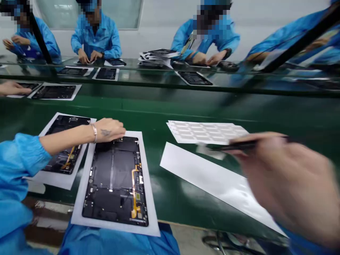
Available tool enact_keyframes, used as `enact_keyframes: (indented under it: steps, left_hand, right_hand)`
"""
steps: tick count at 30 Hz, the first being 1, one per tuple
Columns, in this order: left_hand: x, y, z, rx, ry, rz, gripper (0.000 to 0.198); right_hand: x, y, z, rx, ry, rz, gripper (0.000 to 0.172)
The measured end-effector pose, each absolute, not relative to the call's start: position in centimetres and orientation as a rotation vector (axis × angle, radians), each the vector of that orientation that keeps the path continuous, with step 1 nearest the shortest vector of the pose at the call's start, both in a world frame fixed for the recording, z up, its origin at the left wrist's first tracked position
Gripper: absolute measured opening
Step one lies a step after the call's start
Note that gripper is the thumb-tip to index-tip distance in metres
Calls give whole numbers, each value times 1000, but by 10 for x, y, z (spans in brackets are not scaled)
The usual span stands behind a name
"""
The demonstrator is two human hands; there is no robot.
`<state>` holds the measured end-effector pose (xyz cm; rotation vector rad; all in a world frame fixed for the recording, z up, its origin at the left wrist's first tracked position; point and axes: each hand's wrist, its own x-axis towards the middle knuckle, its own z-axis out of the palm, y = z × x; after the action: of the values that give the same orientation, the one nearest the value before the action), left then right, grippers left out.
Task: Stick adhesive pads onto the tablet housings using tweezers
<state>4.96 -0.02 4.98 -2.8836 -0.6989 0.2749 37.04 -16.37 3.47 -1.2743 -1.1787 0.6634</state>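
In front of me an opened black tablet housing [117,180] lies on a white sheet [148,216], its near end reaching past the table's front edge. An orange flex cable [134,193] runs along its right side. My left hand [110,130] is at the housing's far edge, fingers curled down over it; the fingertips are partly hidden. My right hand [284,177], blurred by motion, is closed round black tweezers [243,144]. At their tips hangs a small pale sticker-like piece [211,152], over the gap between a sticker sheet [204,131] and a blank white strip [207,177].
Another opened tablet [60,159] on paper lies under my left forearm. More tablets [54,92] sit farther back on the green table [127,102]. A raised glass shelf edge [159,82] crosses the view. Several co-workers in blue sit opposite; another person's hand [14,88] is at left.
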Motion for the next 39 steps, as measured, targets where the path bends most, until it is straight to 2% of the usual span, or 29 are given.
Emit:
enact_keyframes:
  steps: [3,8,16,39]
  left_hand:
    - [11,-2,30,-2932,-695,190,21]
    - [-3,-4,1,-3003,-596,-98,21]
    - [-6,0,-14,-3053,-500,-374,25]
    - [-1,-4,-8,-3024,-551,-287,24]
  right_hand:
    - [297,-117,42,-1285,-1152,884,45]
    - [241,-50,9,-1302,-1220,1114,59]
    - [238,-40,-15,-1356,-1176,1179,57]
    - [239,-42,-14,-1422,-1210,1102,54]
